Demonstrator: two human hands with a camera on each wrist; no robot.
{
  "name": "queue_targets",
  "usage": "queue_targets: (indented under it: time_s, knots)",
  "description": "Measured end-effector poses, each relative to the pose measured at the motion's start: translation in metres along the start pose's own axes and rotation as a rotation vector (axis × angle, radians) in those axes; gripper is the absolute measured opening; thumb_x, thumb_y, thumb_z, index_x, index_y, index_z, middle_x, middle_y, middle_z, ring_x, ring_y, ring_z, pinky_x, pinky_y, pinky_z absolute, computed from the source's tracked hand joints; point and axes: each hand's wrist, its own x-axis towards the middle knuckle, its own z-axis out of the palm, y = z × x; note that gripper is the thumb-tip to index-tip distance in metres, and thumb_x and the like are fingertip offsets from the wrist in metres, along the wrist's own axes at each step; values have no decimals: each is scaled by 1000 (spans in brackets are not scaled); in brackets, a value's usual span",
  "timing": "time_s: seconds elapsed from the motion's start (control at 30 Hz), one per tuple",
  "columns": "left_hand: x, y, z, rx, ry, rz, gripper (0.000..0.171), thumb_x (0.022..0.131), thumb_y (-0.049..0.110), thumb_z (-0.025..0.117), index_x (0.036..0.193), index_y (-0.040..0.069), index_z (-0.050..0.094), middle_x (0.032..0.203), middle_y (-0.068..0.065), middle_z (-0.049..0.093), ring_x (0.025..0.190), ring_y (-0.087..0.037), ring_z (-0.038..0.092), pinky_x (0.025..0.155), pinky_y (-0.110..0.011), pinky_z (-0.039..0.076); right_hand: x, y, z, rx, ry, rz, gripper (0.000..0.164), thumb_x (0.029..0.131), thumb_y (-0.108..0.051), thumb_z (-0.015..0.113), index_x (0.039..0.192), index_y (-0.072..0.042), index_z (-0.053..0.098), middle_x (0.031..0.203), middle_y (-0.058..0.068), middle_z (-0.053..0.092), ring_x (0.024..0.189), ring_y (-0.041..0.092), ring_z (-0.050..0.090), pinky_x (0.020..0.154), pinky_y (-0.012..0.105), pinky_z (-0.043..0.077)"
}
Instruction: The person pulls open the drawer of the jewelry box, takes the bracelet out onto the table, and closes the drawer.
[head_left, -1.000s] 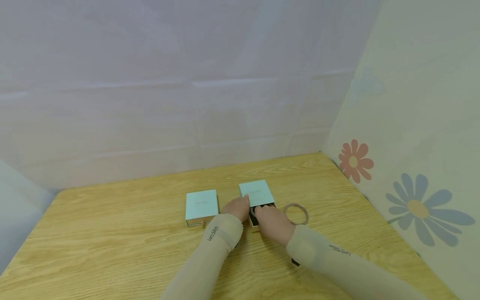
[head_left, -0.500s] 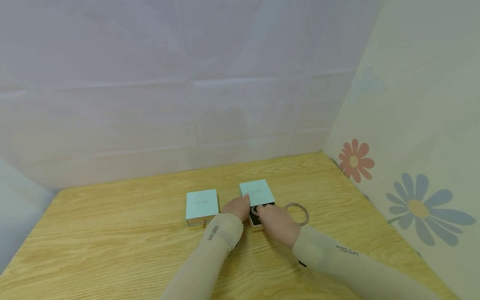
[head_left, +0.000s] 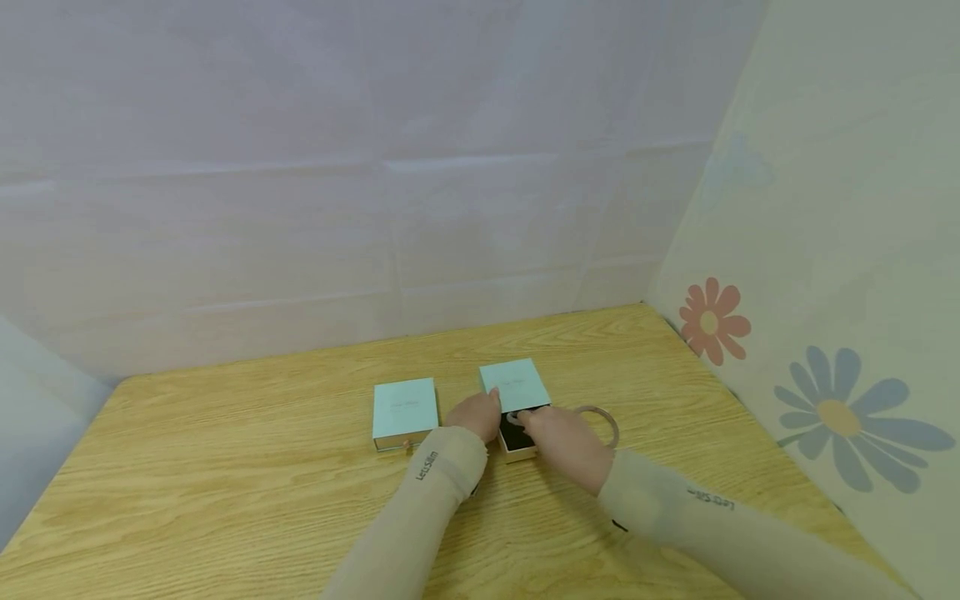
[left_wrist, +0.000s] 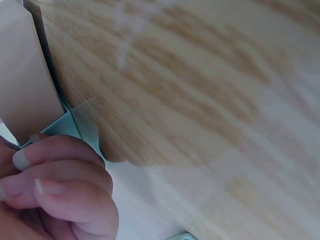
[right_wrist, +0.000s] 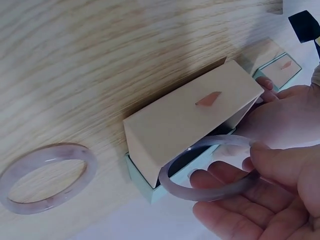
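Note:
A mint-green drawer box point(head_left: 515, 384) stands on the table, its black-lined drawer point(head_left: 516, 437) pulled partway out toward me. At the box's left side, my left hand point(head_left: 476, 416) grips it, thumb up by the lid; curled fingers show at the box edge in the left wrist view. My right hand point(right_wrist: 280, 190) pinches a pale lilac bangle point(right_wrist: 210, 193) between thumb and fingers, close over the drawer opening. The drawer's beige front carries a pink ribbon tab point(right_wrist: 208, 99). A second bangle point(head_left: 614, 425) lies on the table, partly behind my right hand in the head view.
Left of my left hand sits another mint-green box point(head_left: 406, 406), closed, with a small ribbon tab in front. Bare wood table point(head_left: 225, 450) extends to the left. A pale wall sheet point(head_left: 480, 233) rises behind the table, and a flower-printed one point(head_left: 847, 250) stands at the right.
My right hand has drifted slightly right and toward me, uncovering more of the drawer's black inside and covering more of the loose bangle. The left hand and both boxes stay put.

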Motion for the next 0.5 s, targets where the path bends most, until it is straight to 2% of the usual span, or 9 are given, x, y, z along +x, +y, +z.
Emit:
queue_targets:
  time_s: [0.23, 0.33, 0.43, 0.5]
  knots:
    - [1, 0, 1, -51, -15, -38, 40, 109, 23, 30, 137, 5, 53, 60, -11, 51, 52, -18, 49, 52, -30, 43, -1, 7, 2, 44, 54, -28, 7, 85, -2, 72, 88, 0, 66, 79, 12, 67, 68, 22, 68, 56, 25, 54]
    - [3, -1, 1, -70, -11, -45, 41, 109, 24, 29, 134, 4, 56, 60, -11, 51, 53, -18, 48, 52, -30, 44, -1, 8, 2, 61, 40, -14, 10, 84, -3, 74, 89, -1, 66, 81, 11, 68, 71, 23, 69, 57, 26, 54]
    - [4, -1, 2, -89, -3, -53, 43, 109, 25, 27, 126, 3, 61, 62, -12, 53, 56, -18, 51, 55, -32, 47, -1, 9, 2, 76, 19, -3, 18, 79, -2, 79, 91, -1, 66, 83, 11, 69, 74, 23, 69, 58, 27, 55]
    - [6, -2, 2, -83, 0, -50, 43, 109, 24, 27, 127, 3, 60, 63, -12, 54, 58, -18, 52, 57, -32, 49, -2, 10, 2, 87, 7, 3, 24, 75, -3, 82, 93, -2, 66, 85, 10, 70, 76, 22, 70, 59, 28, 55]
